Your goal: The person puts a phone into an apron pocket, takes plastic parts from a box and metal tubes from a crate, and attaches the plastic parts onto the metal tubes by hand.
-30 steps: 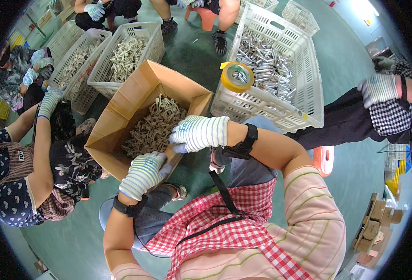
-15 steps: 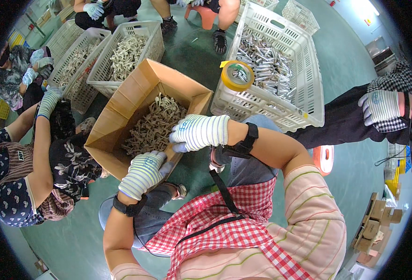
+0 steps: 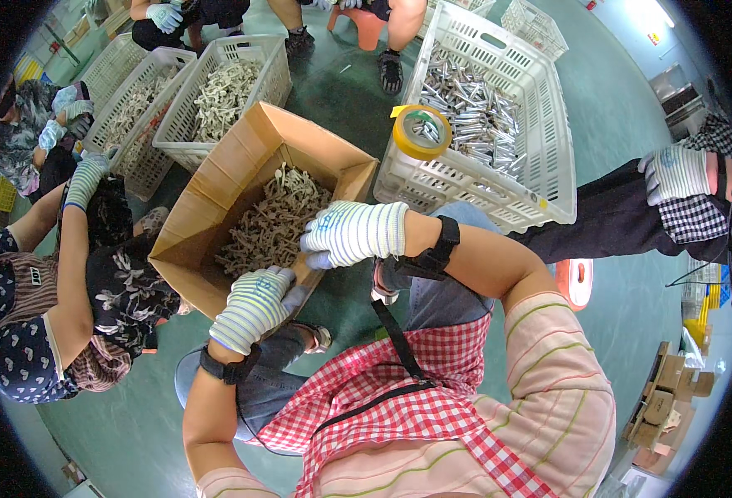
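Note:
In front of me stands an open cardboard box (image 3: pixel 217 195) with a heap of small dull grey-brown metal-looking parts (image 3: pixel 270 220) inside; their exact kind I cannot make out. Both my hands wear white striped knit gloves. My left hand (image 3: pixel 256 309) is closed over the box's near edge at its left end. Farther right along the same edge, my right hand (image 3: pixel 353 234) has its fingers curled over the rim, thumb side partly hidden. Neither hand touches the parts.
Right of the box, a white plastic crate (image 3: pixel 558 158) holds shiny silver tubes (image 3: pixel 474 108); a yellow tape roll (image 3: pixel 420 153) rests on its edge. Two crates of pale parts (image 3: pixel 225 91) stand behind. Gloved co-workers sit left, ahead and right, one hand (image 3: pixel 677 174) near my right.
My hands keep their hold on the box edge, almost unmoved. At the right, the co-worker's gloved hand has shifted slightly up and away.

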The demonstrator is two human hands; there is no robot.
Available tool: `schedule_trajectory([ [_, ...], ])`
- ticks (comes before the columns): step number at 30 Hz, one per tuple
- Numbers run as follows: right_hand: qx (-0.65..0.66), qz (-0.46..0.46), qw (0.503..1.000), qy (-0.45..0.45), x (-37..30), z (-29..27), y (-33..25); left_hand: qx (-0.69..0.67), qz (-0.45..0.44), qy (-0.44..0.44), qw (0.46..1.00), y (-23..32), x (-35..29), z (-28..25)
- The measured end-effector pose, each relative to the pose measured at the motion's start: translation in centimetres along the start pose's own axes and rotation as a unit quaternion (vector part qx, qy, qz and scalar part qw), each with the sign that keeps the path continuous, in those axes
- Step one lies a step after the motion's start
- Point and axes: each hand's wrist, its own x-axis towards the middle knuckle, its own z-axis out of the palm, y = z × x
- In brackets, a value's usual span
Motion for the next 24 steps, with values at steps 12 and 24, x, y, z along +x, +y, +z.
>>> schedule_trajectory([
  [12, 0.027, 0.045, 0.997, 0.052, -0.7, -2.8, 0.6, -0.006, 0.003, 0.018, 1.0, -0.1, -0.2, 0.2],
  [24, 0.039, 0.466, 0.82, 0.329, -11.4, -5.6, 15.0, 0.005, 0.0, 0.018, 1.0, 0.1, -0.4, -0.5],
])
